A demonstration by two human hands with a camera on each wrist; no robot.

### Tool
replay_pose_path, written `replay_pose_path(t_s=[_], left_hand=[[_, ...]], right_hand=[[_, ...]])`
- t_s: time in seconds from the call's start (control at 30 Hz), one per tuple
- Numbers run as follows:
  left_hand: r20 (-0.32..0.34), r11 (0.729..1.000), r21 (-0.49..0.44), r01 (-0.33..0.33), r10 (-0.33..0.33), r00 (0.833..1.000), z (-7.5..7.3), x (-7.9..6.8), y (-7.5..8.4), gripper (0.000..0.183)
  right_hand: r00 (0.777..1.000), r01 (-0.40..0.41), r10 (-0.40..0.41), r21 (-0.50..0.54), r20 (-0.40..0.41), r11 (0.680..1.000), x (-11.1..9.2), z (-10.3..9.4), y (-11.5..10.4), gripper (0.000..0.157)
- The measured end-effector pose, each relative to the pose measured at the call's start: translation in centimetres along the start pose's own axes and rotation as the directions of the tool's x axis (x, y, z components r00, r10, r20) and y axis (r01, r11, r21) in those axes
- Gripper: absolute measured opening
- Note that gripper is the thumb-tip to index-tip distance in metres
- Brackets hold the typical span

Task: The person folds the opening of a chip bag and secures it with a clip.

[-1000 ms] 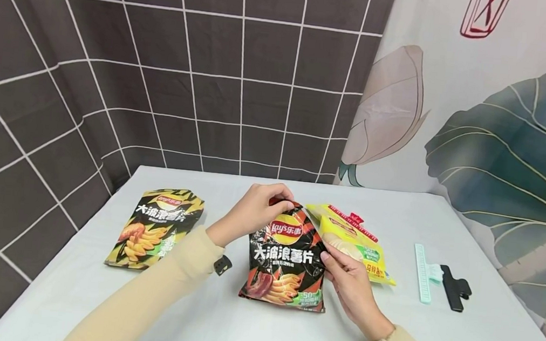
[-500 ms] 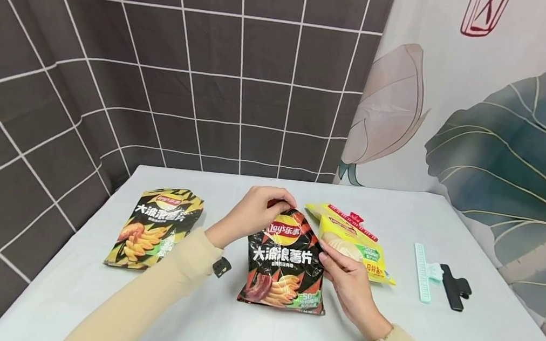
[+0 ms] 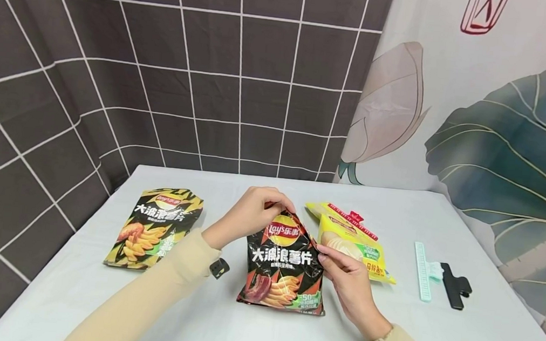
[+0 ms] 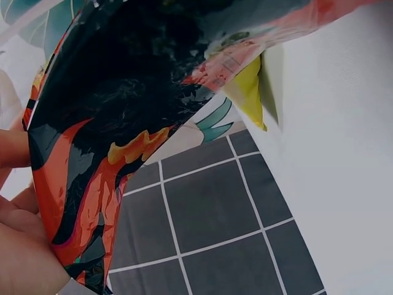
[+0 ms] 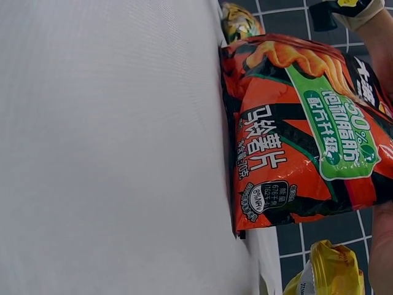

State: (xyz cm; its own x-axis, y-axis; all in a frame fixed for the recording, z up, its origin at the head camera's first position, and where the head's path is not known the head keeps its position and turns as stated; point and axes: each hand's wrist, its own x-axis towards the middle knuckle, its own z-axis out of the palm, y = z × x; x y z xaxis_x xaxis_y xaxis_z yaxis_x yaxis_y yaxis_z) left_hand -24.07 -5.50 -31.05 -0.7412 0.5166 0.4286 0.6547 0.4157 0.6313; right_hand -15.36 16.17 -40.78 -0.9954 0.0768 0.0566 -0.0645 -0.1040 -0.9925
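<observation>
A black and red bag of potato chips (image 3: pixel 286 264) stands upright at the middle of the table, its bottom edge on the white cloth. My left hand (image 3: pixel 253 215) grips its top edge, thumb in front. My right hand (image 3: pixel 350 283) pinches the bag's right side edge with thumb and fingers. The left wrist view has the left hand (image 4: pixel 24 246) at the edge of the dark chip bag (image 4: pixel 116 92). Its green label and lower front show in the right wrist view on the bag (image 5: pixel 288 141), with the right hand partly cut off at the frame edge.
Behind the right hand lies a yellow chip bag (image 3: pixel 374 263) with a red sealing clip (image 3: pixel 365 230) across its top. A gold and black chip bag (image 3: pixel 151 230) lies at the left. On the right are a mint-green clip (image 3: pixel 422 273) and a black clip (image 3: pixel 452 286).
The upper right edge of the chip bag has drawn in slightly to the left, along with the right hand. The left hand stays at the top. The other bags and clips have not moved.
</observation>
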Motion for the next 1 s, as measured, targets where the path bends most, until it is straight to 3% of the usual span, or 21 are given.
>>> replay_pose_path(t_s=[0.3, 1.0], left_hand=[[0.015, 0.999, -0.034, 0.005, -0.005, 1.0, -0.12, -0.08, -0.28, 0.025], [0.009, 0.999, -0.023, 0.035, -0.035, 0.999, 0.13, -0.3, -0.54, 0.025]], right_hand=[[1.0, 0.021, -0.021, -0.021, 0.008, 1.0, -0.04, -0.05, 0.04, 0.03], [0.998, -0.06, 0.061, -0.05, 0.022, 0.997, -0.19, -0.11, -0.09, 0.034]])
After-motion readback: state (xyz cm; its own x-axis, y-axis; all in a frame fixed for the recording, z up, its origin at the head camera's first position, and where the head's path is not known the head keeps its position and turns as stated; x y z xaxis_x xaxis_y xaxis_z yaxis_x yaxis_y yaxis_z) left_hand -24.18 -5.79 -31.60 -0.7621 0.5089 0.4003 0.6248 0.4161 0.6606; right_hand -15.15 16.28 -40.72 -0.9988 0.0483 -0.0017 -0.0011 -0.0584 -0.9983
